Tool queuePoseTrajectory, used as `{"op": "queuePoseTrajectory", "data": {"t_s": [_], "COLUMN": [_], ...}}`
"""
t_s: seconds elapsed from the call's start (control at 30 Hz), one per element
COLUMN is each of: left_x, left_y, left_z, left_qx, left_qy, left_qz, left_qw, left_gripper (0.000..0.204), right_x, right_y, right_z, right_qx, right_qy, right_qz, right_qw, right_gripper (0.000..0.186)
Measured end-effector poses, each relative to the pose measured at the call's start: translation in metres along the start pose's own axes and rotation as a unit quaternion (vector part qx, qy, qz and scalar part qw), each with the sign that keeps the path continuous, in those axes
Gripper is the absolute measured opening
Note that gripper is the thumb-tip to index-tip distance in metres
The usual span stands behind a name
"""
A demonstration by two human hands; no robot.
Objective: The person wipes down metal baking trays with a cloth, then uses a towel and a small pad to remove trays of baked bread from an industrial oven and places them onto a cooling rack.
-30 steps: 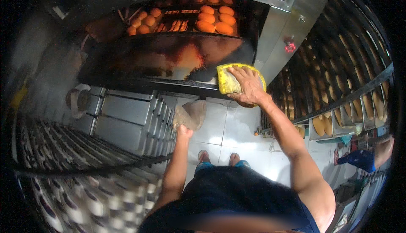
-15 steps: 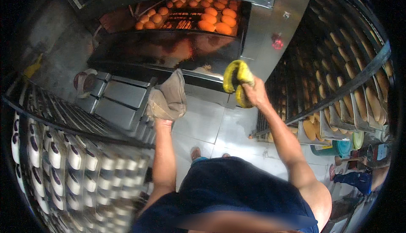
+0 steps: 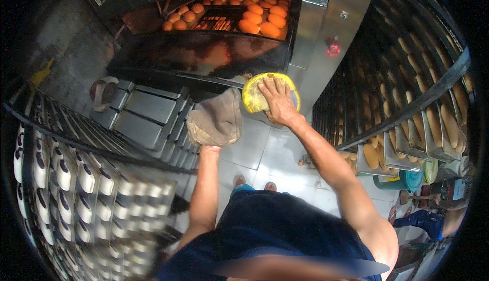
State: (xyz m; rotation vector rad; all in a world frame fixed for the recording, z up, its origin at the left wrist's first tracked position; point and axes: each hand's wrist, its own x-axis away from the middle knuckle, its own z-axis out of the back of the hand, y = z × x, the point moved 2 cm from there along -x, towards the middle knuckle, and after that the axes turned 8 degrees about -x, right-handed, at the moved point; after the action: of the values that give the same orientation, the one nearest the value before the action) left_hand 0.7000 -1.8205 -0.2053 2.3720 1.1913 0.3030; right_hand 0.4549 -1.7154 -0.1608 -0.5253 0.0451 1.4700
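A brown cloth oven mitt (image 3: 216,120) covers my left hand (image 3: 209,150) up to the wrist, hiding the fingers. Against a yellow-rimmed round pad (image 3: 253,97), my right hand (image 3: 279,100) has its fingers laid over the upper face; the thumb is hidden, and the pad is held up in the air. Both hands are in front of the oven's lowered dark door (image 3: 193,54). Inside the lit oven (image 3: 316,36), round browned buns (image 3: 179,20) fill a tray at the left, and larger oval loaves (image 3: 249,26) sit at the right.
Left of me stands a rack (image 3: 91,153) of pale rolls with dark filling. A taller rack (image 3: 402,113) of long loaves is on the right. Low metal frames (image 3: 145,108) lie below the oven door at left. Another person's leg (image 3: 425,222) shows at the far right.
My right hand has moved left and turned the yellow pad from folded edge-on to spread flat under the fingers. My mitted left hand has shifted slightly right, closer to the pad.
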Motion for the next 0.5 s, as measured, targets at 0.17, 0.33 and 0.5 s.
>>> {"op": "queuePoseTrajectory", "data": {"t_s": [0.17, 0.33, 0.5], "left_x": [0.007, 0.017, 0.004], "left_y": [0.047, 0.038, 0.085], "left_z": [-0.021, -0.01, -0.027], "left_qx": [-0.741, -0.933, -0.865], "left_qy": [-0.089, 0.083, -0.081], "left_qz": [-0.022, 0.017, 0.06], "left_qw": [0.665, 0.35, 0.492], "left_gripper": [0.064, 0.065, 0.073], "right_x": [-0.003, -0.012, -0.052], "right_y": [0.022, 0.023, 0.066], "right_z": [0.005, 0.054, 0.178], "right_qx": [-0.061, -0.138, -0.031], "right_qy": [0.084, 0.1, 0.253], "right_qz": [-0.003, -0.114, -0.087], "right_qw": [0.995, 0.979, 0.963], "right_gripper": [0.065, 0.041, 0.034]}}
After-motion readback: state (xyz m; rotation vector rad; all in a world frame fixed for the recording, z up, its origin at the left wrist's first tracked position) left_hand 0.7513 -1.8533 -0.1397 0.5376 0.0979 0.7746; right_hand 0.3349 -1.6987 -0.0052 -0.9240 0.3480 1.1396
